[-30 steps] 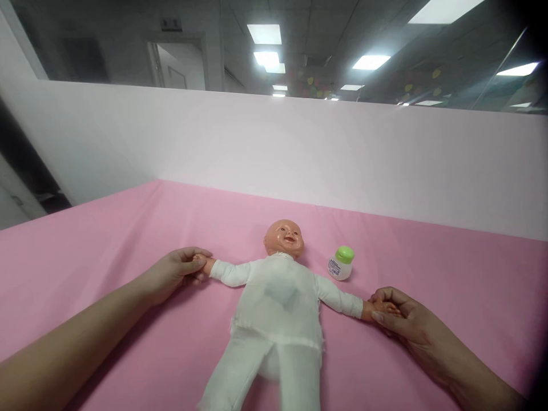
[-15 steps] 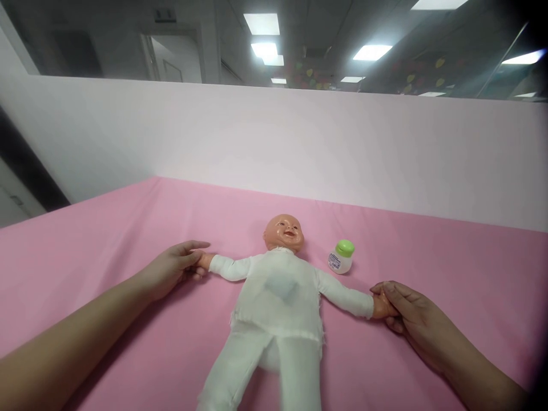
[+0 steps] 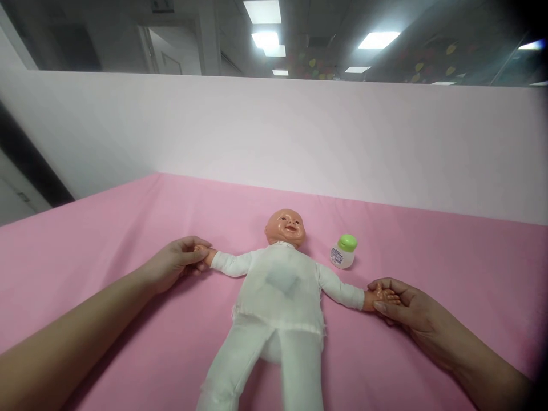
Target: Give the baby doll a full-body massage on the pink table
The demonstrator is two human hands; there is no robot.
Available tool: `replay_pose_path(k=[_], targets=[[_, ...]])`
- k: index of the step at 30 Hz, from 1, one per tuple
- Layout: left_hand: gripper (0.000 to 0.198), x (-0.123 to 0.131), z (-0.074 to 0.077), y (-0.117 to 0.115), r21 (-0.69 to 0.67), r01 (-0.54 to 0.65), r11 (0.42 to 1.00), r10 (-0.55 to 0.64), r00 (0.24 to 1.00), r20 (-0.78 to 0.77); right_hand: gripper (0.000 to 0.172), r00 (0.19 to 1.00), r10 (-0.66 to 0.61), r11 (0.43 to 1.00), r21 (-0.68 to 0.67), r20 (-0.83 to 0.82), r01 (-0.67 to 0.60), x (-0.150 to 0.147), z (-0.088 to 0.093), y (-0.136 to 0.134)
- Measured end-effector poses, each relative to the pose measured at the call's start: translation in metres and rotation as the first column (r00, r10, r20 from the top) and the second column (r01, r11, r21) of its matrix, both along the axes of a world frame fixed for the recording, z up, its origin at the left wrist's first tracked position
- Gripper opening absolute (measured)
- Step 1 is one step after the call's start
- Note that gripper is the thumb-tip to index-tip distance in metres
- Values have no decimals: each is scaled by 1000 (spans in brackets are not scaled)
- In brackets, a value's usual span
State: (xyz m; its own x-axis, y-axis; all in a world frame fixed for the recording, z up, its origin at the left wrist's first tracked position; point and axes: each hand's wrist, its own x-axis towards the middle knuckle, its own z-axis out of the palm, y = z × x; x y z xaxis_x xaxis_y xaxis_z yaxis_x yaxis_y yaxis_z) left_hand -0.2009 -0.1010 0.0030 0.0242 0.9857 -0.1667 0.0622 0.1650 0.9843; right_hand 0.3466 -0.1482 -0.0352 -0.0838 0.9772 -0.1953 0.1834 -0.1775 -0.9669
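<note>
A baby doll (image 3: 278, 291) in white clothes lies on its back on a pink sheet (image 3: 107, 228), arms spread wide. My left hand (image 3: 175, 264) is closed round the doll's hand at the left. My right hand (image 3: 406, 311) pinches the doll's other hand at the right. Both doll arms are stretched out flat on the sheet. The doll's legs run off the bottom edge of the view.
A small white bottle with a green cap (image 3: 342, 252) stands on the sheet beside the doll's head, to its right. A pale pink partition wall (image 3: 299, 131) rises behind the sheet. Office ceiling lights show above it.
Both hands stay on the doll's hands with only slight shifts of the fingers. The view has tilted a little, so the doll sits slightly higher in the picture.
</note>
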Motion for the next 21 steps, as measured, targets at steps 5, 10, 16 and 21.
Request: replay_pose_path(k=[5,10,16,21], targets=[[38,6,4,-1,-20,-28,999,27,999,-42,37,998,-32,998,48,57,29,-5,4,-3],[41,7,5,-1,-41,-18,999,17,999,-30,47,998,-60,997,40,-12,60,-3,1,-2],[45,6,6,-2,-53,-21,998,24,998,60,67,986,-156,987,37,-55,158,-3,-3,0],[49,4,3,-2,-42,7,999,-4,997,83,66,983,-182,983,44,28,181,6,-14,5]])
